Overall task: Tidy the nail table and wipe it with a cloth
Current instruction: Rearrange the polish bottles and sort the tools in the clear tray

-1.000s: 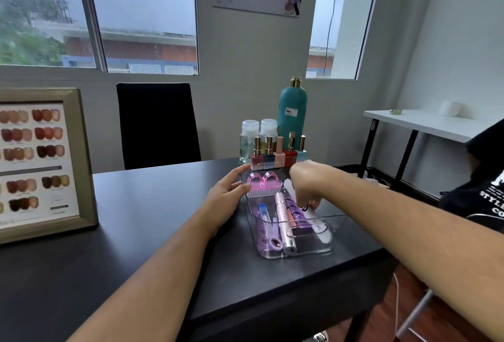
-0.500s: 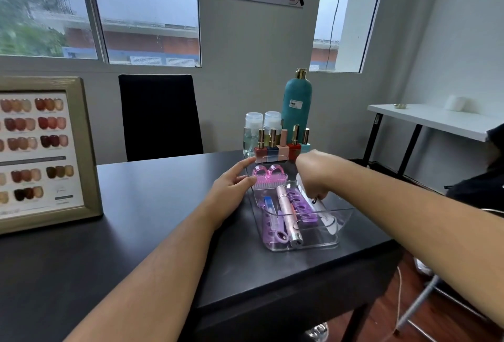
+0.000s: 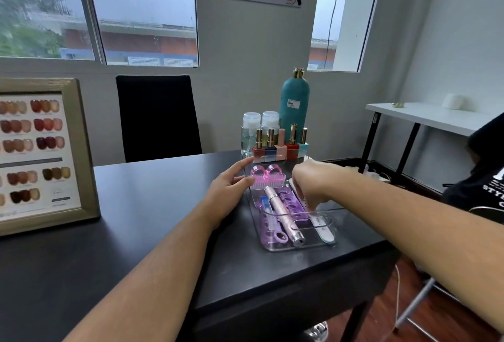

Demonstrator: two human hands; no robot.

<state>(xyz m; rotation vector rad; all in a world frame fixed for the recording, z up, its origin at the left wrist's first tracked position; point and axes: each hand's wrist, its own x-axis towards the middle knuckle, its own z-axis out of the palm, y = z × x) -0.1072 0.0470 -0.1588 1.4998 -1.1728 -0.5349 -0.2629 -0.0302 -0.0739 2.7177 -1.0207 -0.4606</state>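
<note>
Clear glossy plastic tray [image 3: 275, 247], rounded corners, sits on matte black table [image 3: 141, 205] near its right edge. Inside: pink bristly nail brush [image 3: 267, 178] at 12 o'clock end, slim metallic pink pen tool [image 3: 282, 212] lying over purple soft toe separators [image 3: 290, 204], white flat nail file [image 3: 321, 227] along 3 o'clock side. My left hand [image 3: 227, 191] open, flat, fingers touching tray's 9 o'clock wall. My right hand [image 3: 311, 182] inside tray, fingers curled down at file; actual grip, cannot tell.
</note>
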